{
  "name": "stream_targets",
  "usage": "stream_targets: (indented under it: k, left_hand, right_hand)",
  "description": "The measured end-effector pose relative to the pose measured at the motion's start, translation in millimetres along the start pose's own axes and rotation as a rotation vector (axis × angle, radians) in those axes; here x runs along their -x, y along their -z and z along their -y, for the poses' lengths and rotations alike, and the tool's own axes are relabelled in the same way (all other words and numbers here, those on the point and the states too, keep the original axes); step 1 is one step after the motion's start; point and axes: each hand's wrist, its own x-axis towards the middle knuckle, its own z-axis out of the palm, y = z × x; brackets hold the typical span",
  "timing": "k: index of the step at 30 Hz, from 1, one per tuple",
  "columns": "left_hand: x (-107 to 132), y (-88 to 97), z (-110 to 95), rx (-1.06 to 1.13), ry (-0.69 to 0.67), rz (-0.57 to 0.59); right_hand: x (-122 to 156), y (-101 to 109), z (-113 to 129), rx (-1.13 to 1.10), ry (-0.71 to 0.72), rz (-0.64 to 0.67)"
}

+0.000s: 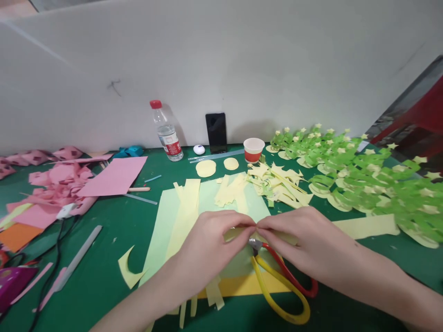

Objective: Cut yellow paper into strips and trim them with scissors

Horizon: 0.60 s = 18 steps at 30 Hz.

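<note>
My left hand (218,235) and my right hand (301,237) meet at the fingertips over the paper pile, both closed in a pinch. Between them they hold a pale yellow paper strip (229,234), mostly hidden by the fingers. Scissors (282,293) with one red and one yellow handle lie just below the fingertips, blades covered by the hands. Light green sheets (157,230) lie beneath, with yellow paper strips (188,203) on top and an orange-yellow sheet (242,287) at the near edge. Two stacks of pale yellow paper rounds (206,168) sit farther back.
Green paper plants with yellow stars (332,161) crowd the right. Yellow scraps (277,182) lie beside a paper cup (254,150). A water bottle (168,136) and phone (216,133) stand by the wall. Pink paper (114,176), a glue gun tip (66,210) and cable are left.
</note>
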Motion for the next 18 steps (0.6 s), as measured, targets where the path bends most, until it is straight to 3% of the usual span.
stream_targets:
  k: [3, 8, 15, 18]
  left_hand:
    - [-1, -1.4, 1, -0.026, 0.01, -0.001]
    - [-8, 4.7, 1, -0.059, 0.163, 0.026]
    - [-20, 25.9, 22, -0.103, 0.298, -0.016]
    - [-25, 38.4, 38, -0.188, 0.335, -0.094]
  right_hand:
    - [-1, -8, 1, 0.082, 0.023, -0.051]
    - [-3, -15, -1, 0.153, 0.003, -0.085]
    - [-1, 8, -8, 0.126, -0.074, -0.091]
    - [2, 16, -13, 0.135, -0.081, -0.131]
